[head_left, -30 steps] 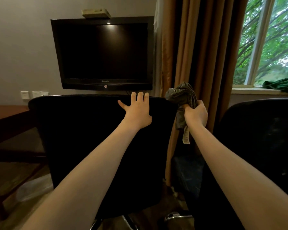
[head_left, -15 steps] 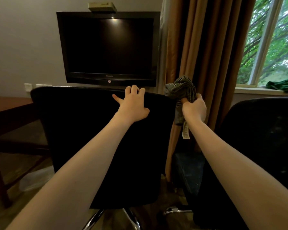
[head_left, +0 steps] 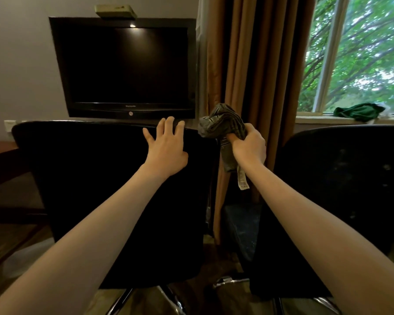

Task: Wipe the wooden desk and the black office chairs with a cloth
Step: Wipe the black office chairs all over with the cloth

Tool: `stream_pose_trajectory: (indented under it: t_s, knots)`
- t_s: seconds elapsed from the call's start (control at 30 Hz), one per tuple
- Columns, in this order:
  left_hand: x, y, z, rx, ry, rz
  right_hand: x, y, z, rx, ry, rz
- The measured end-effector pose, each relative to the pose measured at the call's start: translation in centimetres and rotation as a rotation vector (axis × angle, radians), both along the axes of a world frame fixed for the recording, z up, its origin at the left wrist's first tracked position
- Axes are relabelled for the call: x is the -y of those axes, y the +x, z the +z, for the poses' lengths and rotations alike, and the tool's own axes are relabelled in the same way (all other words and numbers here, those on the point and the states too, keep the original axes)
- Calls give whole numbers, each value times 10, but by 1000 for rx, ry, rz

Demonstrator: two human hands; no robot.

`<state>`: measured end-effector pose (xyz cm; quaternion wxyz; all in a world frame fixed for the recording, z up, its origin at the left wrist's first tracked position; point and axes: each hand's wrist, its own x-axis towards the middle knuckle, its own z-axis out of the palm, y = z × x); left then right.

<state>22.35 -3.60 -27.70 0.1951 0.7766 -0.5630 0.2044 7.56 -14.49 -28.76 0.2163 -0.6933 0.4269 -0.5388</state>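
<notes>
Little has changed. Our left hand (head_left: 167, 153) lies open on the chair (head_left: 89, 189) top. Our right hand (head_left: 248, 147) keeps a tight grip on the cloth (head_left: 223, 122), ready to wipe.

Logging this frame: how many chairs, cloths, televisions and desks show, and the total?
Black office chairs: 2 (left chair, right chair)
Cloths: 2 (grey cloth in right hand, green cloth on windowsill)
Television: 1
Wooden desk: 1
Total: 6

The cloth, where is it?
Head view, right of centre: the right hand grips the cloth beside the top corner of the left black chair.
</notes>
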Motion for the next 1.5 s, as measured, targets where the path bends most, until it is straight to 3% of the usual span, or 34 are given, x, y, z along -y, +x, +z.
stream_pose_trajectory:
  t_s: [0.23,0.57,0.77,1.1,1.5]
  knots:
    - [23,-72,-4,97,-124,-246,-9,-77,-7,-86,-43,-79]
    - [80,-171,-22,-167,-110,-485,13,-202,-65,-100,60,-334]
    - [126,-204,-16,-376,-151,-467,26,-241,-84,-40,99,-417]
    - [158,-197,-18,-235,-250,-364,44,-255,-60,78,103,-520]
    - [164,-147,-21,-307,-296,-298,42,-249,-34,-9,-28,-551]
